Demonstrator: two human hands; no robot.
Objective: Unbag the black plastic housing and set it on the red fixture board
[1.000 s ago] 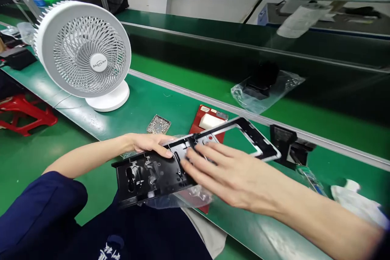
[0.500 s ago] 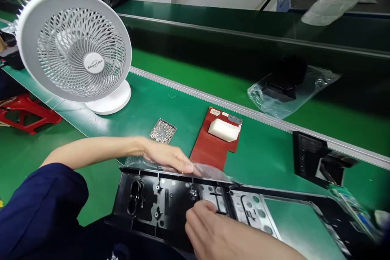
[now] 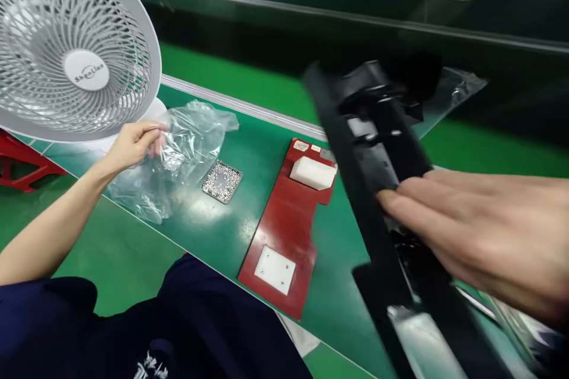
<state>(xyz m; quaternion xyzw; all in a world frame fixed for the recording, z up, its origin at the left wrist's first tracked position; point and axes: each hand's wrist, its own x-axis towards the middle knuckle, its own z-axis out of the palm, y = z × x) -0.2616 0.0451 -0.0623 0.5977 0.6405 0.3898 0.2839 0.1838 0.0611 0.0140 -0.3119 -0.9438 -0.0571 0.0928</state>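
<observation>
My left hand (image 3: 133, 143) is closed on a crumpled clear plastic bag (image 3: 178, 154), holding it over the green bench just in front of the white fan (image 3: 66, 47). My right hand (image 3: 471, 231) grips a long black plastic panel (image 3: 377, 160), which is lifted off the bench and stands steeply on end, blurred by motion. Its upper end reaches towards the conveyor. Between my hands a red fixture plate (image 3: 288, 231) lies flat with a white block (image 3: 312, 173) on its far end and a white square pad near its front.
A small tray of tiny metal screws (image 3: 221, 181) lies left of the red plate. Another clear bag with a dark part (image 3: 444, 95) rests on the conveyor belt (image 3: 249, 80) behind. A red stool (image 3: 22, 163) stands at the left.
My left hand pulled the clear bag off the panel and carried it left towards the fan. My right hand swung the black panel up and to the right, uncovering the red plate.
</observation>
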